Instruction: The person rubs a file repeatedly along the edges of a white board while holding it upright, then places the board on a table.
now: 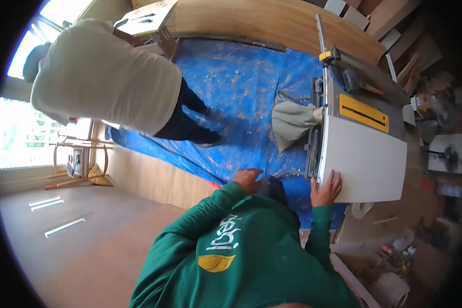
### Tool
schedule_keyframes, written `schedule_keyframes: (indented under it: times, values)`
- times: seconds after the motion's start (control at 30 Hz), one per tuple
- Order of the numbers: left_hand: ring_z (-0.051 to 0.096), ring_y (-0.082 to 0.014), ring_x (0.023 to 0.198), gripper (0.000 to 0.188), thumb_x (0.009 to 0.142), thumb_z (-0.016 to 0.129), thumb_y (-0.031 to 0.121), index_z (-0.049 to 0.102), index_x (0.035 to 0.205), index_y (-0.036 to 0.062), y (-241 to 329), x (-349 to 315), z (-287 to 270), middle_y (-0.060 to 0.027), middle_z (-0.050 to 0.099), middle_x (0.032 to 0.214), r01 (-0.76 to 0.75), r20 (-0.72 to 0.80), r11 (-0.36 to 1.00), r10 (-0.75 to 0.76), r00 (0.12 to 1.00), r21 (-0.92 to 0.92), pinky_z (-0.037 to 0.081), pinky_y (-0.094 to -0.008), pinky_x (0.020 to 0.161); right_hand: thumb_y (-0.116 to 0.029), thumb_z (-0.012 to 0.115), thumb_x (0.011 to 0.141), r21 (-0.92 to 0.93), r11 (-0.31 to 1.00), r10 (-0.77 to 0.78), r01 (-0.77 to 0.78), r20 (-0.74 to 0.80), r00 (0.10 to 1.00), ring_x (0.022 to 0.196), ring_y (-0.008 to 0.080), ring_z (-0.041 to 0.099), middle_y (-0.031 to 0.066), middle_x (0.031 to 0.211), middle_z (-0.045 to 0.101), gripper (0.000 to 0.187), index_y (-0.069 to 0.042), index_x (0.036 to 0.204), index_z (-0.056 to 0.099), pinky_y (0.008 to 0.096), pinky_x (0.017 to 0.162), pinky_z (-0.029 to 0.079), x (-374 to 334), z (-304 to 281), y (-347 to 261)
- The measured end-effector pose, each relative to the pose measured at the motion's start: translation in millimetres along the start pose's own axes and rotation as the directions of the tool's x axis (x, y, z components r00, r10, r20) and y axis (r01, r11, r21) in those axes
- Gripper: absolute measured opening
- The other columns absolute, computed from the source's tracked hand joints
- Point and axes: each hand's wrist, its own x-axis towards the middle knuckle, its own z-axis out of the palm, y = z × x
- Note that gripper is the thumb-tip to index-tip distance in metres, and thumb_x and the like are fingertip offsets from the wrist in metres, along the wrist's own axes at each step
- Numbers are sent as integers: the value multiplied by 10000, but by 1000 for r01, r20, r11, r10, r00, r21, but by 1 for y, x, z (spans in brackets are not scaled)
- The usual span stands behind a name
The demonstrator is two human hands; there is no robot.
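Observation:
A white rectangular board [367,159] lies on the table saw [335,92]. At the board's near left corner rests my right hand [327,191], its fingers spread over the top face and its thumb along the left edge. In front of my body, over the blue tarp, my left hand [247,180] hangs in the air with fingers stretched to the right and nothing visible in it. Just beyond the board sits the saw's yellow slotted insert [364,113]. The saw's blade cannot be made out.
A hammer [363,87] lies on the saw's far part, near the fence's yellow clamp [329,56]. A grey cloth bag [292,123] hangs at the saw's left side. On the blue tarp [241,72] stands another person [108,77] at a bench [151,20]. Wood offcuts [395,20] lean far right.

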Motion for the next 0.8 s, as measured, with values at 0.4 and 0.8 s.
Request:
schedule_keyframes:
  times: [0.4,0.8]
  values:
    - [653,-385,933,373,820,660,299,676,1109,63,-120,192,-129,-199,681,1037,18,-38,995,-22,999,-96,511,-462,852,-159,642,850,172,969,198,-176,-119,973,1174,419,489,238,1258,517,443,24,1241,542,523,1023,354,107,31,-101]
    - [679,-389,828,371,788,698,412,738,859,49,-290,456,-444,-204,692,831,391,-559,813,-581,591,-432,543,-458,766,-174,655,853,468,884,-187,-5,363,913,896,356,644,198,1020,661,327,2,1126,628,441,805,500,477,101,-304]
